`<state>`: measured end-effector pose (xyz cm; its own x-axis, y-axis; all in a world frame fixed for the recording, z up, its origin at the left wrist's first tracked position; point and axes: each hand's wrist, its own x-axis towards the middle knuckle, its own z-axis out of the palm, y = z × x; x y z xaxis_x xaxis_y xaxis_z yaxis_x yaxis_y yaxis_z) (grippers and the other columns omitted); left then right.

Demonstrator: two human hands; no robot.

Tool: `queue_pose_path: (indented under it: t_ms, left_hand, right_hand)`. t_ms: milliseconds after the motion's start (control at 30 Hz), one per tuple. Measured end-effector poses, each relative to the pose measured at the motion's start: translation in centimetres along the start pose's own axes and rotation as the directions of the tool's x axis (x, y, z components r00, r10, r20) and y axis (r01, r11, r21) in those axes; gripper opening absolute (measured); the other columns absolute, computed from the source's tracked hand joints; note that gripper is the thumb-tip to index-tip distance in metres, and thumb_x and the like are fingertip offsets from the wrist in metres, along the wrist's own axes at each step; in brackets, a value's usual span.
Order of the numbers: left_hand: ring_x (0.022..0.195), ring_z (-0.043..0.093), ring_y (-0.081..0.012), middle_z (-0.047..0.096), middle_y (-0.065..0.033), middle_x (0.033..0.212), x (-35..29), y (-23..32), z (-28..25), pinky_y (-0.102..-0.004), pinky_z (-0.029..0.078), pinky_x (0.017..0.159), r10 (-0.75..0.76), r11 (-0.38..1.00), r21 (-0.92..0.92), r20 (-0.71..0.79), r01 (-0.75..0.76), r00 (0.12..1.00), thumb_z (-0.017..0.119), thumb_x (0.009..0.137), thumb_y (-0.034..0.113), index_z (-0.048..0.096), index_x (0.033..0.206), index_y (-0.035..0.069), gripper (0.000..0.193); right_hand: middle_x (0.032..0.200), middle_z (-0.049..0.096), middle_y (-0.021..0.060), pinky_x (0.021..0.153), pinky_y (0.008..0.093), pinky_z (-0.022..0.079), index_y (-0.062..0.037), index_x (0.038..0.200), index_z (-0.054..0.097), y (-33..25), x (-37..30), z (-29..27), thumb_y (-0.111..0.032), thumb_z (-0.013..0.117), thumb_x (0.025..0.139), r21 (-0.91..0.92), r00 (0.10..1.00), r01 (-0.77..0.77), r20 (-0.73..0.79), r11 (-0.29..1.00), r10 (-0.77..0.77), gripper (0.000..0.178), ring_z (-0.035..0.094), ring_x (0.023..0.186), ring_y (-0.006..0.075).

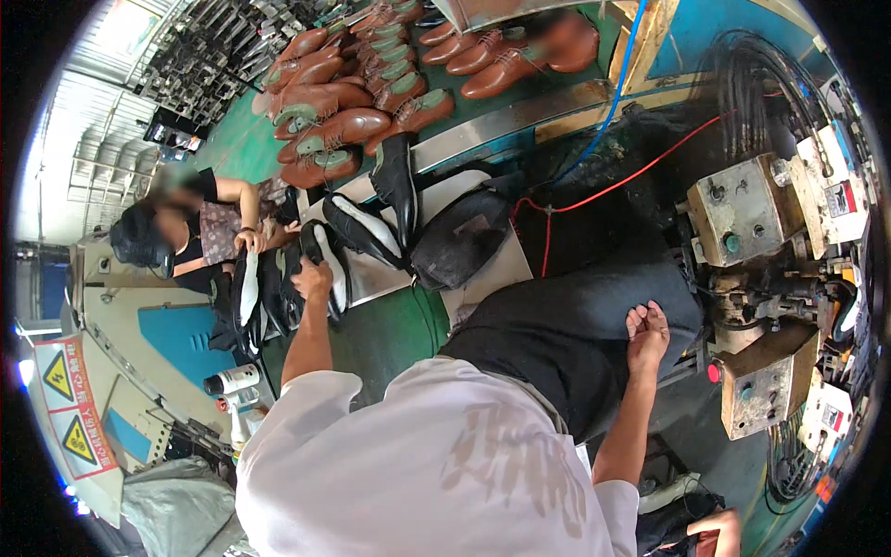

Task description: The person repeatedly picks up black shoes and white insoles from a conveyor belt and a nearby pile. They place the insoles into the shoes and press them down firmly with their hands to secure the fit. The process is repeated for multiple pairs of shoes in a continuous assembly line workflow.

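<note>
My left hand (pixel 314 278) reaches out to a row of black shoes, its fingers closed on the upper edge of a dark shoe (pixel 291 258); part of that grip is hidden. Right beside it lies a black shoe with a white insole or lining (pixel 333 266). Another black-and-white shoe (pixel 364 228) and a plain black shoe (pixel 395 187) rest further along the bench (pixel 376 283). My right hand (pixel 648 336) lies on my dark-trousered thigh, palm up, fingers loosely curled and a little apart, with nothing visible in it.
Across the row, a co-worker's hand (pixel 249 240) holds a black shoe with a white inside (pixel 249 290). A black cushion-like pad (pixel 461 238) lies on the bench. Brown shoes (pixel 345 127) stand behind. Machine control boxes (pixel 745 212) with hoses (pixel 750 93) are at right.
</note>
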<state>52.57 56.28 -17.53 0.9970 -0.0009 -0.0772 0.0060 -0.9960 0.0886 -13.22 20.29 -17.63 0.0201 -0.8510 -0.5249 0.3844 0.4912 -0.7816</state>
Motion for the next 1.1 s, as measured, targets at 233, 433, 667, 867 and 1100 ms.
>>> queue_pose_path:
  t_ms: [233, 433, 667, 867, 1100]
  left_hand:
    - [0.159, 0.024, -0.0464, 0.032, -0.0229, 0.17, -4.7, 12.4, -1.2, -0.0656, 0.033, 0.121, 0.719, 0.69, 0.094, 0.026, -0.718, 0.694, 0.076, 0.094, 0.043, 0.059, 0.151, 0.022, 0.063]
    - [0.164, 0.014, -0.0423, 0.028, -0.0204, 0.174, -3.6, 11.5, -4.1, -0.0673, 0.023, 0.126, 0.568, 0.543, 0.381, 0.49, -0.749, 0.661, 0.074, 0.092, 0.046, 0.065, 0.148, 0.029, 0.06]
    - [0.137, 0.06, -0.0395, 0.06, -0.0296, 0.148, -1.8, 20.9, 1.8, -0.042, 0.045, 0.115, 0.617, 0.636, -0.704, 0.22, -0.315, 0.756, 0.082, 0.091, 0.049, 0.023, 0.166, -0.003, 0.108]
    - [0.135, 0.06, -0.0485, 0.056, -0.0381, 0.147, -0.7, 20.1, 4.7, -0.0459, 0.047, 0.114, 0.452, 0.814, -0.475, 0.156, -0.335, 0.878, 0.072, 0.093, 0.029, 0.008, 0.172, 0.01, 0.104]
    - [0.136, 0.061, -0.0434, 0.059, -0.0349, 0.146, -5.3, 11.3, 2.0, -0.0429, 0.046, 0.114, 0.417, 0.838, -0.464, 0.203, -0.288, 0.886, 0.072, 0.095, 0.031, 0.016, 0.171, 0.009, 0.096]
  right_hand:
    - [0.101, 0.076, 0.0095, 0.081, 0.0381, 0.065, -0.0051, 0.13, 0.066, 0.5, 0.0, 0.0, -0.019, 0.061, 0.11, 0.025, 1.0, -0.002, 0.002, 1.0, 0.002, 0.024, 0.076, 0.087, 0.0234]
    - [0.099, 0.076, 0.0086, 0.08, 0.04, 0.065, -0.0066, 0.13, 0.066, 0.6, 0.1, -0.3, -0.02, 0.062, 0.11, 0.104, 1.0, 0.009, -0.009, 0.995, -0.008, 0.024, 0.076, 0.087, 0.0234]
    - [0.101, 0.075, 0.0081, 0.081, 0.0382, 0.063, -0.0054, 0.13, 0.064, 0.9, -1.0, -0.1, -0.019, 0.061, 0.111, 0.096, 0.999, 0.033, -0.006, 0.995, -0.033, 0.024, 0.076, 0.088, 0.023]
    - [0.103, 0.075, 0.0084, 0.083, 0.038, 0.063, -0.0051, 0.13, 0.064, 0.2, -0.3, 0.4, -0.018, 0.06, 0.111, 0.095, 0.999, 0.013, 0.041, 0.995, -0.017, 0.024, 0.075, 0.089, 0.0225]
    - [0.105, 0.074, 0.0116, 0.082, 0.0396, 0.063, -0.0037, 0.134, 0.062, 1.6, -0.2, -0.1, -0.015, 0.061, 0.108, 0.075, 1.0, 0.007, -0.024, 0.997, -0.005, 0.029, 0.075, 0.089, 0.0271]
